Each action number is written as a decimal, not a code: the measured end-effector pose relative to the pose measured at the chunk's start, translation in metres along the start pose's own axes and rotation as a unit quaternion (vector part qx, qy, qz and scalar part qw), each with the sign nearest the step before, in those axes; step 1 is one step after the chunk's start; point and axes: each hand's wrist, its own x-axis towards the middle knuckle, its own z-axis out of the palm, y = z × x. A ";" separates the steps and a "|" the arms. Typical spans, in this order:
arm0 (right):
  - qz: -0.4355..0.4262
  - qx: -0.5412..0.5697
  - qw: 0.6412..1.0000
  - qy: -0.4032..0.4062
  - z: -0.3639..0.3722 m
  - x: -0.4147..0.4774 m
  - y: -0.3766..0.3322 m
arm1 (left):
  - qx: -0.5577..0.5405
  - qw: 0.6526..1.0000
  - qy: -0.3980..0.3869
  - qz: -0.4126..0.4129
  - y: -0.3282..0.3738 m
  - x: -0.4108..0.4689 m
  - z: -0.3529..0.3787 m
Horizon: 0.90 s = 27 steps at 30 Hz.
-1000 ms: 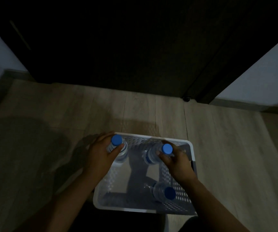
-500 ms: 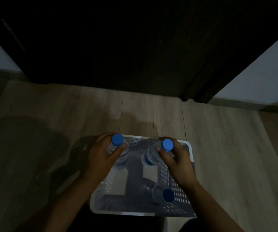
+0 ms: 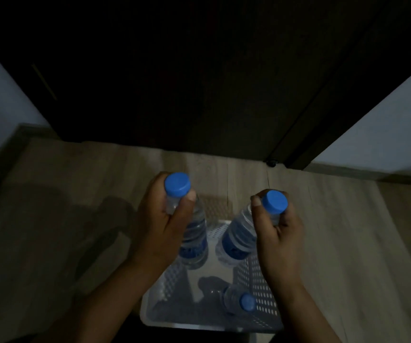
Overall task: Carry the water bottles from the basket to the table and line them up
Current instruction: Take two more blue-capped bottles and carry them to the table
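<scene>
A white perforated basket (image 3: 259, 288) stands on the wooden floor below me. My left hand (image 3: 160, 226) grips a clear water bottle (image 3: 194, 233) with a blue cap by its neck, lifted above the basket's left side. My right hand (image 3: 278, 233) grips a second blue-capped bottle (image 3: 239, 236) by its neck, raised over the basket's right side and tilted inward. A third bottle (image 3: 239, 299) stands inside the basket near its front right corner. No table is in view.
A dark door (image 3: 199, 70) fills the wall ahead, with a small doorstop (image 3: 271, 162) at its lower right. Pale walls (image 3: 382, 125) flank it on both sides. Wood-look floor (image 3: 51, 219) spreads around the basket. The room is dim.
Both hands have risen toward the camera with their bottles, lifting them out of the basket. The third bottle stays where it stood.
</scene>
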 end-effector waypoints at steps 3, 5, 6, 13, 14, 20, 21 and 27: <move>-0.021 0.012 1.000 0.015 -0.007 0.015 -0.041 | -0.014 0.999 0.031 0.012 0.032 0.019 -0.007; -0.043 0.016 0.999 0.018 -0.011 0.027 -0.074 | -0.009 0.999 0.025 0.037 0.059 0.034 -0.013; -0.049 0.020 0.998 0.015 -0.013 0.033 -0.094 | -0.004 0.999 0.012 0.045 0.076 0.041 -0.016; -0.084 0.017 0.996 -0.001 -0.045 0.074 -0.258 | 0.023 0.999 -0.011 0.033 0.243 0.086 -0.041; -0.087 0.022 0.996 0.008 -0.051 0.078 -0.281 | 0.025 0.999 -0.010 0.029 0.270 0.091 -0.045; -0.111 0.035 0.993 0.036 -0.087 0.104 -0.429 | 0.035 0.998 -0.005 0.059 0.435 0.117 -0.073; -0.119 0.031 0.992 0.030 -0.093 0.109 -0.458 | 0.035 0.997 -0.005 0.069 0.465 0.123 -0.078; -0.154 0.052 0.987 0.015 -0.134 0.135 -0.639 | 0.035 0.991 -0.011 0.127 0.644 0.159 -0.114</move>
